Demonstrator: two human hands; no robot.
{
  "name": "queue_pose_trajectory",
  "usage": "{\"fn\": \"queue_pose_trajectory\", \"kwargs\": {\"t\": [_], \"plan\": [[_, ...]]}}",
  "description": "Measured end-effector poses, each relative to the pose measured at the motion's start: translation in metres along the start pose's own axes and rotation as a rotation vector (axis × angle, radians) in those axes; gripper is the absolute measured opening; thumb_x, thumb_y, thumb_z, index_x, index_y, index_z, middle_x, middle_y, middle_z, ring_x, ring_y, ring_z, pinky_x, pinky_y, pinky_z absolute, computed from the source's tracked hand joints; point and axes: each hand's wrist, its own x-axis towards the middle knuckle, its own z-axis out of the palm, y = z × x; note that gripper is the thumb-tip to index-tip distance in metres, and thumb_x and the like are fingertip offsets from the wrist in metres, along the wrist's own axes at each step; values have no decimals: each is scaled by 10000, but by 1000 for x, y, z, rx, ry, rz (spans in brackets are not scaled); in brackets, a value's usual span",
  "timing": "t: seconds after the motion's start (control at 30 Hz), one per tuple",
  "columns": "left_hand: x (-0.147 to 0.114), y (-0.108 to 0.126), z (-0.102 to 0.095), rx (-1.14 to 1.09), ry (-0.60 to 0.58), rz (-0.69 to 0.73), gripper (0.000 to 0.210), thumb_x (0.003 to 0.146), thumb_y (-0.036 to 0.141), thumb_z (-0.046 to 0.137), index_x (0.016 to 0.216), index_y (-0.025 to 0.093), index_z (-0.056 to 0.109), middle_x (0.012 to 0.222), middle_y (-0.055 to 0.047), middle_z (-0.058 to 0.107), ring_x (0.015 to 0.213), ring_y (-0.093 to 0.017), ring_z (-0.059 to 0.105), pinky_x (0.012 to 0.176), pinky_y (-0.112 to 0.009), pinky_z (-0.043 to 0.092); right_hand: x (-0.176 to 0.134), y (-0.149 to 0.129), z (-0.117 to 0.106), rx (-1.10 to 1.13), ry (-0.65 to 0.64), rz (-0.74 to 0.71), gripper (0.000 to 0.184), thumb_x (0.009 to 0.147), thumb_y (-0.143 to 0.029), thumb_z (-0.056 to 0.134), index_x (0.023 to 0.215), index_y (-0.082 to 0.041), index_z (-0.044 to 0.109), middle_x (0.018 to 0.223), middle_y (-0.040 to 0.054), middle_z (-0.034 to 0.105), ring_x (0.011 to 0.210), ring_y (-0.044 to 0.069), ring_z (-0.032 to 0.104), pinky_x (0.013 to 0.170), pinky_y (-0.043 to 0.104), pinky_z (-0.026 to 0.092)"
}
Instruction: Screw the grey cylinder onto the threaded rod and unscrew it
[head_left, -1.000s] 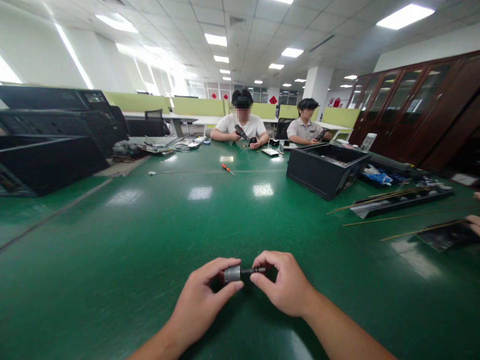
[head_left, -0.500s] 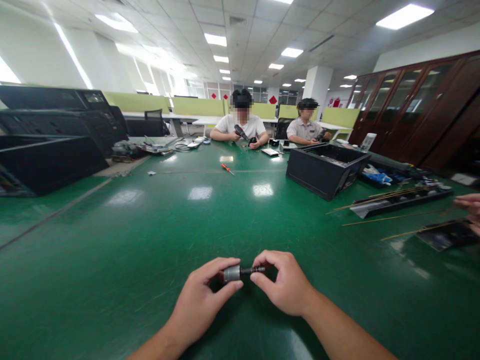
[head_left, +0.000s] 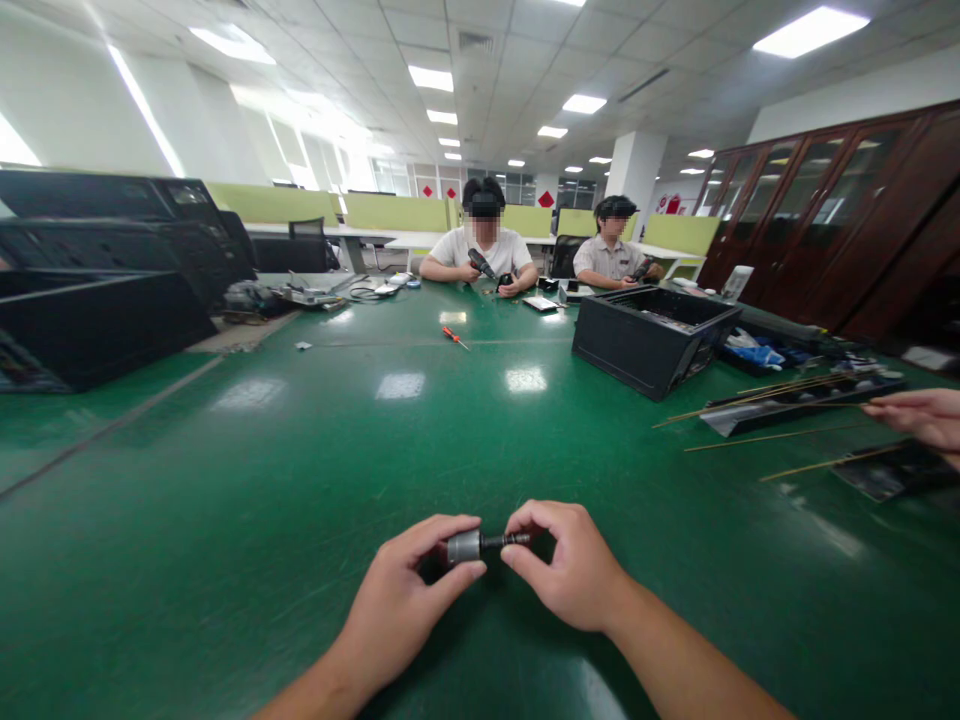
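Between my hands, low over the green table (head_left: 360, 455), lies a grey metal cylinder (head_left: 465, 546) with a thin dark shaft (head_left: 492, 543) sticking out to the right; it looks like a small motor or hole saw, but its kind is not certain. My left hand (head_left: 411, 590) is closed around the cylinder, thumb below and fingers above. The tip of the shaft is pinched by the thumb and fingers of my right hand (head_left: 566, 565). Part of the cylinder's left end is hidden by my left hand.
Beyond my hands lies an orange-handled screwdriver (head_left: 454, 338). A black computer case (head_left: 637, 345) stands at right, near thin rods (head_left: 757, 397) on a metal channel. Another person's hand (head_left: 919, 415) reaches in there. More dark cases (head_left: 105, 325) are at left; two people sit opposite.
My hands and the metal cylinder hold the same position. At the right edge, the other person's hand has moved further left into view, over the rods.
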Motion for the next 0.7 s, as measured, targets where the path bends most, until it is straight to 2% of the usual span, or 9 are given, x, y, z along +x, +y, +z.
{"fn": "queue_pose_trajectory", "kwargs": {"t": [0.7], "plan": [[0, 2, -1, 25, 2, 27, 295, 792, 352, 713, 1071, 256, 718, 1034, -37, 730, 933, -218, 676, 847, -314, 526, 1, -2, -3, -19, -4, -3, 14, 794, -201, 666, 807, -204, 660, 737, -3, 686, 685, 155, 635, 682, 256, 455]]}}
